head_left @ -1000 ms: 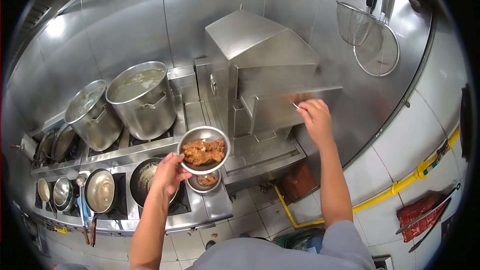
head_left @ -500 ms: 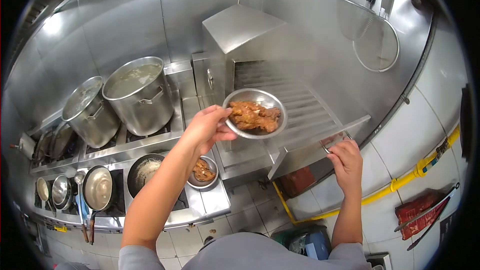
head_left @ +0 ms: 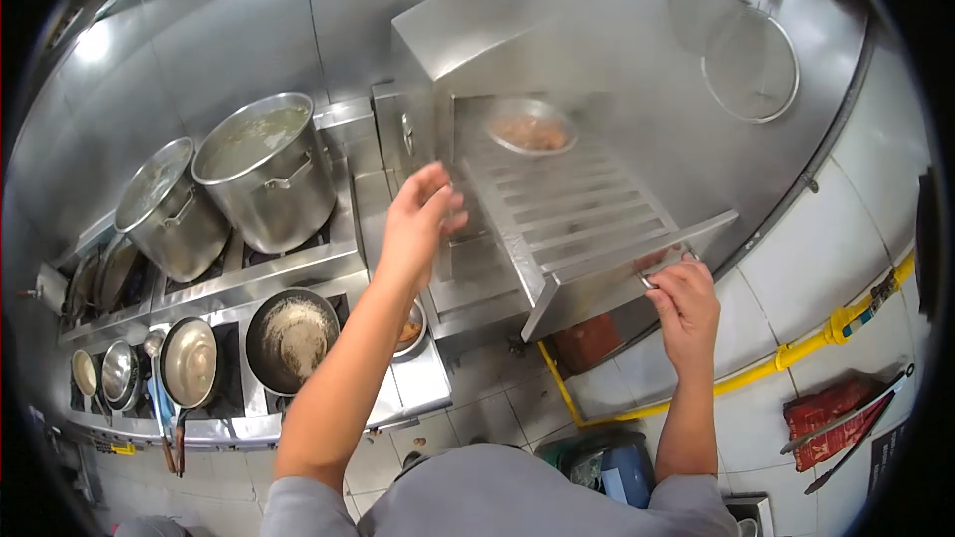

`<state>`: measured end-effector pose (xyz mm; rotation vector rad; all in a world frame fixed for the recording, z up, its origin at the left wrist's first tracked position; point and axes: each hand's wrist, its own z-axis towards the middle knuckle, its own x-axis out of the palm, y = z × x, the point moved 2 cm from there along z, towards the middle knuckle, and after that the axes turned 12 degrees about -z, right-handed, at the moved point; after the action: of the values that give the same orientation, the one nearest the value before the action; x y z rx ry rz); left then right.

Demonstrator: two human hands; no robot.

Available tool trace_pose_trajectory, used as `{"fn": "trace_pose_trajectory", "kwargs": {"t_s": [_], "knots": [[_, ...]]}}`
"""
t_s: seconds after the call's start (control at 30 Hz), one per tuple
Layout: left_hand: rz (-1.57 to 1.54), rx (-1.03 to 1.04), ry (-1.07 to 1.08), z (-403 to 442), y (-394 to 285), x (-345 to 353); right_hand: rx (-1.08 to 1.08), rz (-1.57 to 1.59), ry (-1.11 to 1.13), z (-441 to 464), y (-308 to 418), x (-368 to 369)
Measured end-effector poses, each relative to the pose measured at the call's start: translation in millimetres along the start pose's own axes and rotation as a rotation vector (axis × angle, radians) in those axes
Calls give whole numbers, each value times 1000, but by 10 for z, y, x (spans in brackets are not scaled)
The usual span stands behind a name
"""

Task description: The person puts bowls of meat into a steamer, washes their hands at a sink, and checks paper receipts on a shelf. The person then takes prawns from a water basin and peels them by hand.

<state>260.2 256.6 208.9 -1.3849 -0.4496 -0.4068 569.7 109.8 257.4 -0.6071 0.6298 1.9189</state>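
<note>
Steam hangs over a pulled-out slatted steamer drawer (head_left: 587,201). On its slats, toward the back, rests a metal bowl (head_left: 532,127) of reddish-brown food. My left hand (head_left: 426,209) is beside the drawer's left side, fingers apart, touching nothing. At the drawer front, my right hand (head_left: 684,300) has its fingers wrapped round the metal handle (head_left: 662,268). A second bowl (head_left: 411,330) with similar food sits on the stove's right end, partly hidden behind my left forearm.
Two large pots (head_left: 264,174) of liquid stand on the rear burners. Nearer are a dark wok (head_left: 291,338) and a light pan (head_left: 189,362). Strainers (head_left: 751,65) hang on the right wall. A yellow pipe (head_left: 806,343) runs along the lower right.
The steamer drawer has been pulled open by my right hand. My left hand carried the bowl over, let it go on the slats, and drew back to the left.
</note>
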Motion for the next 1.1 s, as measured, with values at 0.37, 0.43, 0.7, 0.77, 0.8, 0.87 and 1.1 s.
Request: {"fn": "trace_pose_trajectory", "kwargs": {"t_s": [0.37,0.43,0.7,0.77,0.8,0.87,1.1], "knots": [[94,-948,-283,-1401,2029,-2703,3,16,-110,-96,-77,145],[93,-802,-453,-1363,2264,-2939,-8,21,-112,-106,-78,162],[-114,-121,-781,-915,2770,-3271,-75,-8,-95,-163,-196,156],[-129,-173,-751,-902,2442,-3057,-61,-11,-135,-190,-218,183],[-126,-176,-719,-867,2346,-3074,-57,13,-160,-184,-205,200],[-9,-236,-667,-809,1900,-2948,-29,17,-207,-177,-183,211],[188,34,-376,-328,37,-2019,-26,82,-322,-183,-235,303]]}}
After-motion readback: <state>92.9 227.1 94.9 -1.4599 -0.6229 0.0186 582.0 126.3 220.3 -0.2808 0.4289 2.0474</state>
